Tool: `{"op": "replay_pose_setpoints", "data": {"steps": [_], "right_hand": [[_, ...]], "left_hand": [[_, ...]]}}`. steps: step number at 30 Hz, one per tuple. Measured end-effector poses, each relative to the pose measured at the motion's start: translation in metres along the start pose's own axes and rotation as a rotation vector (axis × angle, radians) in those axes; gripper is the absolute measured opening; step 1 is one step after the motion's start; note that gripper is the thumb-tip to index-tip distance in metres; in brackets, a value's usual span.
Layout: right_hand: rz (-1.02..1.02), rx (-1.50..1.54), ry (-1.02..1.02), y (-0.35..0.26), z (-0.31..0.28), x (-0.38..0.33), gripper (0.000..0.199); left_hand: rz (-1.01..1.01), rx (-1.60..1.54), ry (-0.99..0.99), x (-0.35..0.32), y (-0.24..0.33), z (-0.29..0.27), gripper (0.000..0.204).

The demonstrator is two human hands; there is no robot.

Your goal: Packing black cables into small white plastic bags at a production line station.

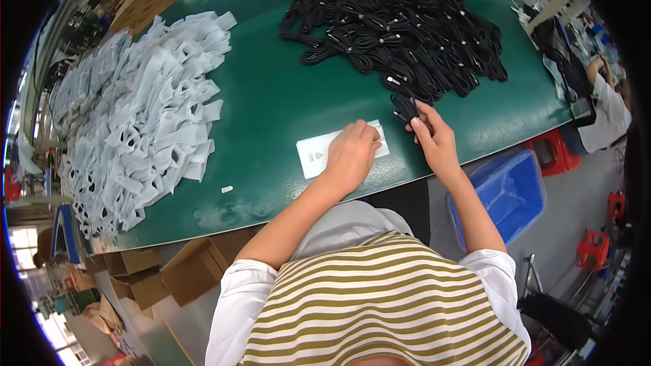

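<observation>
A small stack of flat white printed bags [313,154] lies near the front edge of the green table. My left hand [351,156] rests over the stack, its fingers curled and closed at the right end of the top bag. Just right of it, my right hand [437,141] is closed on a coiled black cable [405,107], gripped between thumb and fingers. That cable is next to the near edge of a big heap of coiled black cables [407,27] with metal plugs.
Filled whitish bags [146,118] form a large pile at the table's left. A tiny white piece [227,189] lies near the front edge. A blue bin [505,193] and red stool [553,152] stand on the floor at right; cardboard boxes [193,271] sit below left. Another person's sleeve [605,115] shows far right.
</observation>
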State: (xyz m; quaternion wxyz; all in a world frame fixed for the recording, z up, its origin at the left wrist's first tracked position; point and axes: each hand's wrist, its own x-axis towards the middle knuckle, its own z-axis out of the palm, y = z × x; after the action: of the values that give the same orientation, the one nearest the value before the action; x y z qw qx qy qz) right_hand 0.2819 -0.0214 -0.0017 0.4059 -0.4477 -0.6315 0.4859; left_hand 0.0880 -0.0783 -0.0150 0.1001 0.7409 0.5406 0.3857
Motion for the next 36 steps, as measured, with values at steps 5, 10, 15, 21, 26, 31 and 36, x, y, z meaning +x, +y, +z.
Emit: {"op": "replay_pose_setpoints", "data": {"steps": [5, 10, 15, 21, 26, 31, 36], "right_hand": [[-0.009, 0.049, -0.05, 0.005, -0.005, -0.012, 0.039], [-0.065, 0.147, 0.014, 0.001, -0.005, 0.001, 0.044], [-0.055, 0.342, 0.146, -0.019, 0.0, 0.001, 0.047], [0.009, 0.211, 0.137, 0.004, -0.023, -0.012, 0.033], [0.114, -0.001, 0.173, -0.006, -0.028, -0.032, 0.017], [0.018, 0.226, 0.209, -0.017, -0.003, -0.04, 0.013], [-0.152, -0.136, 0.078, -0.011, 0.004, -0.036, 0.013]], "left_hand": [[-0.179, -0.091, -0.028, -0.002, -0.002, 0.0, 0.011], [-0.391, -0.249, -0.017, -0.004, 0.001, -0.007, 0.008], [-0.454, -0.306, -0.01, -0.007, 0.003, -0.01, 0.009], [-0.453, -0.346, -0.003, -0.011, 0.002, -0.011, 0.008], [-0.436, -0.369, -0.006, -0.011, 0.001, -0.014, 0.008], [-0.421, -0.405, -0.001, -0.011, 0.0, -0.018, 0.008], [-0.343, -0.43, 0.031, -0.011, -0.001, -0.024, 0.008]]}}
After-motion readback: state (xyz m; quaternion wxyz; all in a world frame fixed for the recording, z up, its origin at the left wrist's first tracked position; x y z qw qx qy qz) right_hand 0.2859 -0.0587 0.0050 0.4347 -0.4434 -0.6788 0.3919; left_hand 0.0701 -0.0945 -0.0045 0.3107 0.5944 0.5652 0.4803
